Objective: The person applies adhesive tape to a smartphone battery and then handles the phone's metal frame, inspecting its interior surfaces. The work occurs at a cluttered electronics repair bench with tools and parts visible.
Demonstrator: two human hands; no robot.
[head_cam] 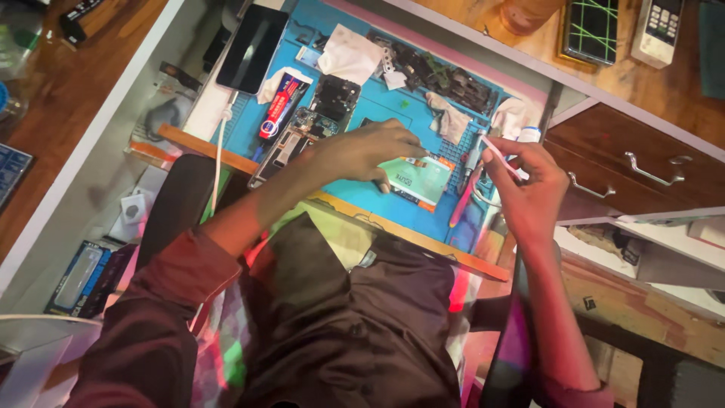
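Left hand point(362, 151) flat on opened phone point(419, 180) | right hand point(525, 185) pinching swab point(500, 157)

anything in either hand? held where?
Right hand pinches a thin pale stick near its lower end. Left hand rests on the opened phone, gripping nothing visible.

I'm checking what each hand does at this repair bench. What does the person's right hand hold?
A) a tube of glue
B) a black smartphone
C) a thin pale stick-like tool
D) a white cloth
C: the right hand pinches a thin pale stick-like tool between its fingertips above the blue work mat.
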